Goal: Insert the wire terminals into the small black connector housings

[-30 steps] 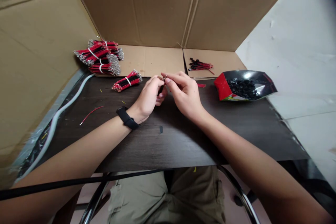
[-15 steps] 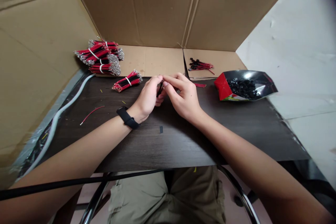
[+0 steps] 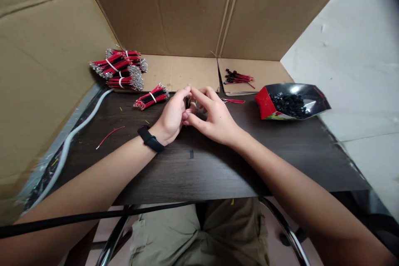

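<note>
Over the middle of the table, my left hand (image 3: 171, 113) is closed around a few thin black wires (image 3: 187, 103), whose dark lengths show between its fingers. My right hand (image 3: 213, 113) meets it from the right. Its index fingertip touches the left fingertips and its thumb presses low against the left fingers; whatever it pinches is hidden. Just beyond the right hand lie a few loose red wires (image 3: 235, 101). A tied bundle of red and black wires (image 3: 151, 97) with silver ends rests left of my left hand.
Several more tied wire bundles (image 3: 120, 68) are piled at the back left. Wires with black connectors (image 3: 238, 78) lie on cardboard (image 3: 262, 70). At right stands an open packet (image 3: 263, 104) of small black parts (image 3: 289, 105). A single red wire (image 3: 109, 136) and a white cable (image 3: 70, 135) are at left.
My right thumb has moved down and left from near the fingertips, against the left fingers. The fingers have opened a little around the black wires, showing more of them.
</note>
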`<state>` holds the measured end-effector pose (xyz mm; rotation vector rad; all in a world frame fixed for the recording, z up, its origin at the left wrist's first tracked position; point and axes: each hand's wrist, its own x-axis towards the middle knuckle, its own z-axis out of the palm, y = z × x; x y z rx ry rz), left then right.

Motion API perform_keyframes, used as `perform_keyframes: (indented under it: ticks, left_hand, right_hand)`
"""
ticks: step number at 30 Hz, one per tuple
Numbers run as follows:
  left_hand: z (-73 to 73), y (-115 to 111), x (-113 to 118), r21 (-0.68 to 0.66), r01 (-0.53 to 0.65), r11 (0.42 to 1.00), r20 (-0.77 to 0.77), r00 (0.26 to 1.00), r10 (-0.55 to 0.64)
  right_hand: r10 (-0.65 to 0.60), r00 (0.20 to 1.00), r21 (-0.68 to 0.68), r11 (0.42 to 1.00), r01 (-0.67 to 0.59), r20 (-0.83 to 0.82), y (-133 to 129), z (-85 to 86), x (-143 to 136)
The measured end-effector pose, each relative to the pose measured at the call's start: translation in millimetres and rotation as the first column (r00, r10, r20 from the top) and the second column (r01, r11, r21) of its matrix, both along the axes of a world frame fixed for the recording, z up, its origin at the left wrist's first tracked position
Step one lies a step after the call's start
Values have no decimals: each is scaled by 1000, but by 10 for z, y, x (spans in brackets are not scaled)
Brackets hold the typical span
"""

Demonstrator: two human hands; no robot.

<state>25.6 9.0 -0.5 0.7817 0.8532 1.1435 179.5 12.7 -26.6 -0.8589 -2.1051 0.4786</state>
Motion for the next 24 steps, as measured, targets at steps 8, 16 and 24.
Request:
perform_keyframes:
  ticks: [8,16,24]
  left_hand:
    - [65,51,-63,-120,48,992,13,999,-47]
    - [-25,55,-24,16,61,998,-21,998,-60]
    - [-33,23,-35,-2,49,999,-5,999,-49]
  right_hand:
    - [109,986,196,972,-131,124,87,-57,43]
    - [151,988,188,970,-155,38,93,-7,89]
    - [108,989,53,993,-103,-101,86,57,96]
